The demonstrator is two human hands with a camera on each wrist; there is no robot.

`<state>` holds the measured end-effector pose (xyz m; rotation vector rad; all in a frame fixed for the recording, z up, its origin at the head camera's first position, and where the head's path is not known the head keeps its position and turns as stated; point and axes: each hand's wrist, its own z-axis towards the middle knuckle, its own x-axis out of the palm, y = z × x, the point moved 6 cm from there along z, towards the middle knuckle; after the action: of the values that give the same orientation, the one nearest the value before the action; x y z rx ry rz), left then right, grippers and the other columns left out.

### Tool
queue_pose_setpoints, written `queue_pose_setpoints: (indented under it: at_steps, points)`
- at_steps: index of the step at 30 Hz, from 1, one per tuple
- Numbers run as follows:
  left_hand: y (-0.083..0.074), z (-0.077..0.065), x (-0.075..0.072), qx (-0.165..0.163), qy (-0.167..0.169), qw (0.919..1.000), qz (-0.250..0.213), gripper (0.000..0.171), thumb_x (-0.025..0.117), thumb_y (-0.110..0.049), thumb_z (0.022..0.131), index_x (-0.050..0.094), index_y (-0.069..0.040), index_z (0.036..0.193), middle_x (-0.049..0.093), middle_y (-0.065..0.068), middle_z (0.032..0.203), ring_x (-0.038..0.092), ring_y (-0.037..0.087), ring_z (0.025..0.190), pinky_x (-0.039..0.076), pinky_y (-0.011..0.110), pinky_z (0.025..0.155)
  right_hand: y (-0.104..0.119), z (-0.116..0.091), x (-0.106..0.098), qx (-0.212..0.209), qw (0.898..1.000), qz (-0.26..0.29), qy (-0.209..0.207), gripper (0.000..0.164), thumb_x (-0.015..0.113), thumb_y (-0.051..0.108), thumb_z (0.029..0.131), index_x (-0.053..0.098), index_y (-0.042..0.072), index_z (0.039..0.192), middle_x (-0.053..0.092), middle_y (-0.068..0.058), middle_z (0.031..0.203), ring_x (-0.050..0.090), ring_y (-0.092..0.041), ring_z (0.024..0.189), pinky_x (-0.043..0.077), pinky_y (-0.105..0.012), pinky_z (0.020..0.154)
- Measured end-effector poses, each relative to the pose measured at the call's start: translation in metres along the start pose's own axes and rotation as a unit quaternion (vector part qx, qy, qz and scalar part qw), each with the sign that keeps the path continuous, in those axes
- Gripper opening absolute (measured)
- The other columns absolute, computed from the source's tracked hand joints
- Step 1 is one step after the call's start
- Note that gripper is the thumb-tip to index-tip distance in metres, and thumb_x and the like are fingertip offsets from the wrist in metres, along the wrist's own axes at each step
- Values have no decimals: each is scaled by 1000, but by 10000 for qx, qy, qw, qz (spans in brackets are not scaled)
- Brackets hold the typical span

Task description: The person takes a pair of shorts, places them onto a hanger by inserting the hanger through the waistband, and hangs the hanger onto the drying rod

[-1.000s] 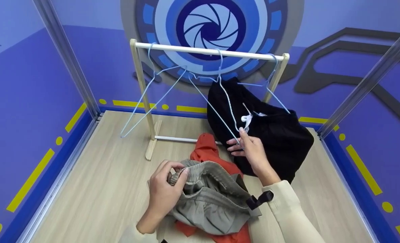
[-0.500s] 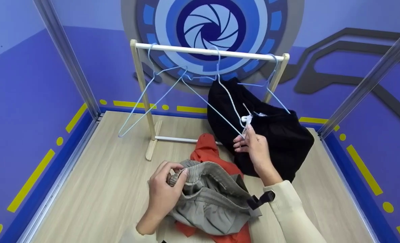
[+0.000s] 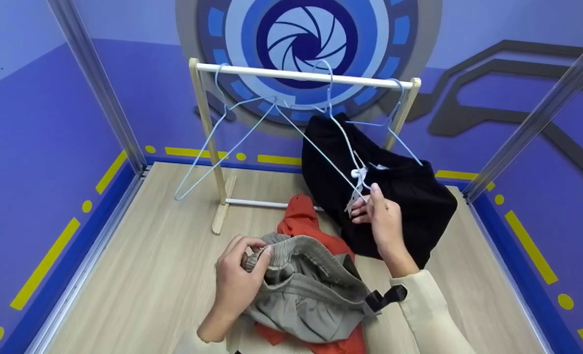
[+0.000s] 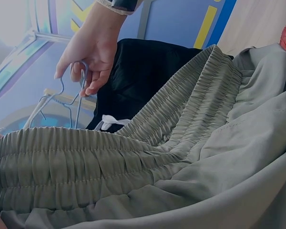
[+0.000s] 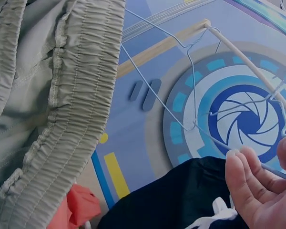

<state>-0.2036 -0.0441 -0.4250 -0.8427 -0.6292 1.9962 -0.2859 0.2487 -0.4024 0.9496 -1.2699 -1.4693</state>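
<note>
My left hand pinches the gathered elastic waistband of grey-green shorts, which lie slack with the waist opening facing up. To the right, my right hand pinches the lower corner of the middle blue wire hanger. That hanger is tilted, its hook over the rail of a small wooden rack. Seen from the left wrist, the ribbed waistband fills the lower half, with the right hand beyond it. In the right wrist view the thumb and fingertips hold the wire.
Black drawstring trousers hang at the right, with the right hanger at their waist. A bare hanger hangs at the left. Beneath the shorts lies a red garment on the wooden tabletop. Printed walls enclose the back and sides.
My right hand has moved right and slightly down, pulling the middle hanger with it, and its hook has shifted right at the rail. The left hand and shorts stay put.
</note>
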Motion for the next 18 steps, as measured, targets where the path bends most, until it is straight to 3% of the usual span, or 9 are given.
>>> queue_pose_setpoints:
  at_steps: [8,18]
  points:
    - [1,-1,0,-53,-3,10000,-43,10,71,-24,79,63,-24,84,52,-17,78,36,0,58,31,13,53,5,-10,-12,-419,9991,-27,-68,67,40,35,97,28,-13,52,57,-14,66,57,-20,54,51,-33,50]
    - [6,0,0,-83,64,9998,-150,8,69,-23,81,62,-25,85,52,-17,80,36,-1,58,32,13,53,12,-24,-25,-666,9977,85,-52,64,39,30,98,28,-11,50,56,-14,62,56,-20,51,51,-32,48]
